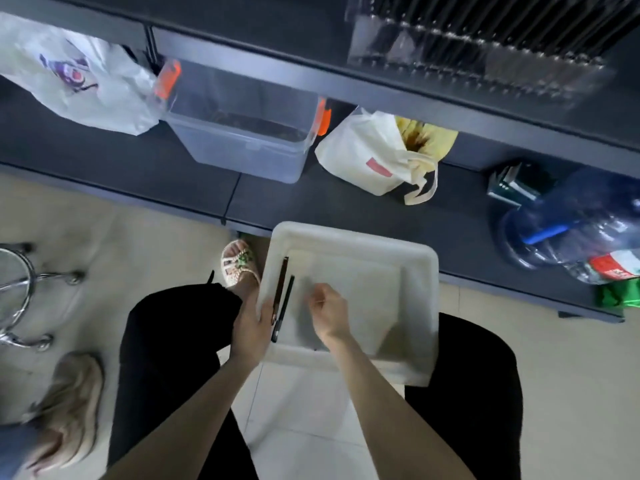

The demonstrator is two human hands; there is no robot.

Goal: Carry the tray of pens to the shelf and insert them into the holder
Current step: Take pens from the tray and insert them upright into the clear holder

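Tray (349, 233) sits low centre in the head view, over the person's lap, its 12 o'clock edge overlapping the dark lower shelf (381, 202). White plastic, matte, squarish, rounded corners, raised rim.

Two pens are visible in it, both against the 9 o'clock wall: brown pen (281, 282) and black pen (284, 306), side by side and almost touching. Both are slim, straight sticks. Long axes run roughly 12–6, tops tipped slightly toward 1.

Left hand (251, 327) grips the tray's 9 o'clock rim, thumb over the edge right by the pens' lower ends. It's the nearer hand, but it's busy carrying the tray.

Right hand (327, 311) is inside the tray, mid-floor, fingers curled with thumb and forefinger close together. Too blurred to tell whether it pinches something thin or nothing.

Key relation: the pens lie at 9 o'clock from the right hand, near but apart, and parallel to that forearm. My read is that a pick means reaching sideways across the tray and pinching across the barrel.

Holder (478, 53) is at 1 o'clock on the upper level, well apart from the tray: clear, glossy, ribbed with rows of dark rods. Slots are too smeared to count.

Lower shelf clutter: translucent storage box (242, 133) at 11, soft cloth bag (367, 154) at 12, blue water bottle (571, 223) at 3.
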